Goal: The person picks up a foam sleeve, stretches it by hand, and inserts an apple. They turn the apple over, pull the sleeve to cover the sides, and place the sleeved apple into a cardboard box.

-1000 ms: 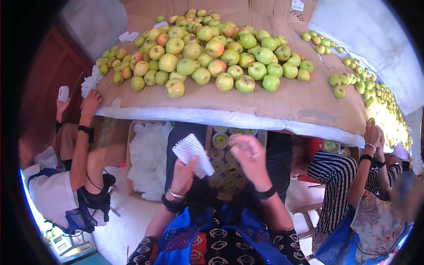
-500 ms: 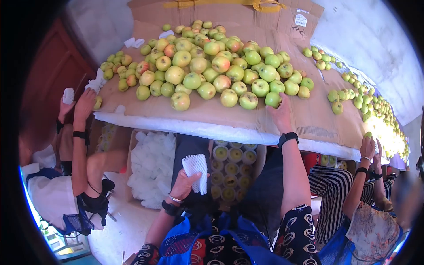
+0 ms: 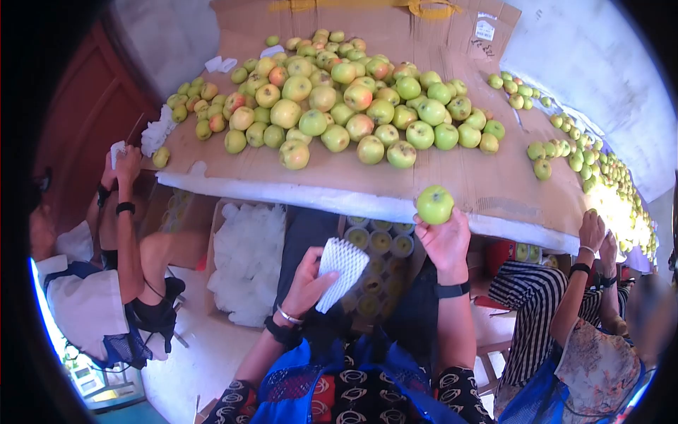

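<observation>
Fisheye frame: black corners, table edge [image 3: 282, 194] bowed. Overall bright. Hard glare clips part of the far-right apples [image 3: 585, 161]; lower-left margin blown white-blue. Boxed apples [image 3: 376, 265] under the table sit in shade. Held apple [image 3: 435, 205] and foam net [image 3: 342, 272] reasonably sharp; far-right co-worker's head [image 3: 651, 314] blurred.

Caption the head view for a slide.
Left hand holds a white foam net, right hand a green apple, near heaped apples.

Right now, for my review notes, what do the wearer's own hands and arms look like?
The left hand is ungloved, with a silver-coloured bracelet and black wristband. The right hand, also ungloved, has a black band at its wrist. Dark sleeves carry pale looping motifs.
</observation>
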